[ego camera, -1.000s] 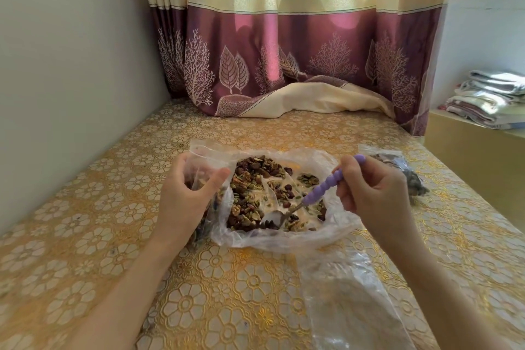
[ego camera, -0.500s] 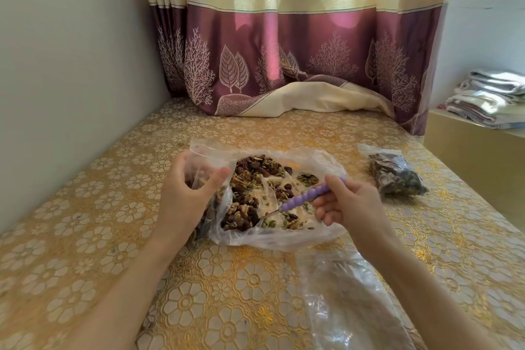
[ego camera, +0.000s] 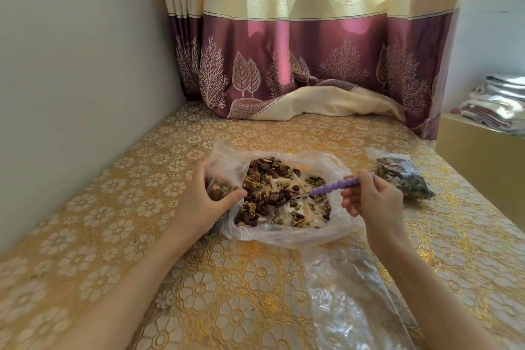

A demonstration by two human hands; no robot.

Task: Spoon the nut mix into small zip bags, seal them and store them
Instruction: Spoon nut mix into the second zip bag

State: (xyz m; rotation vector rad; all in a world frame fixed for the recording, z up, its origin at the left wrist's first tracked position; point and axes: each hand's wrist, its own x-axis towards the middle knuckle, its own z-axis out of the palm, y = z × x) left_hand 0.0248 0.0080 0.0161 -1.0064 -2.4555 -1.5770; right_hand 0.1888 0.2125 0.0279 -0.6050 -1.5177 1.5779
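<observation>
The person sat at the desk (ego camera: 85, 250), which was covered in a gold cloth with a flower pattern, and both forearms reached out over it. The left hand (ego camera: 204, 202) was wrapped round a small zip bag (ego camera: 220, 170), thumb in front and fingers behind, holding it upright with its mouth open; some nuts already lay in its bottom. Just beside it, touching the same hand, a large clear plastic bag (ego camera: 335, 233) lay spread open on the desk with the nut mix (ego camera: 272, 193) heaped inside: walnuts, dark raisins, green seeds. The right hand (ego camera: 372, 199) pinched the far end of a spoon (ego camera: 332, 187) by its ribbed purple handle, fingers curled under it. The metal bowl of the spoon dipped down into the nut mix near the middle of the large bag. Off to the right, apart from the hand, a filled bag (ego camera: 403, 179) of the same mix lay on its side. Nearer the person, a sheet of empty clear plastic (ego camera: 349, 298) lay flat on the cloth. A purple and cream curtain (ego camera: 298, 60) hung behind, its hem pooled on the desk, and folded cloths (ego camera: 500, 105) were stacked at the far right
</observation>
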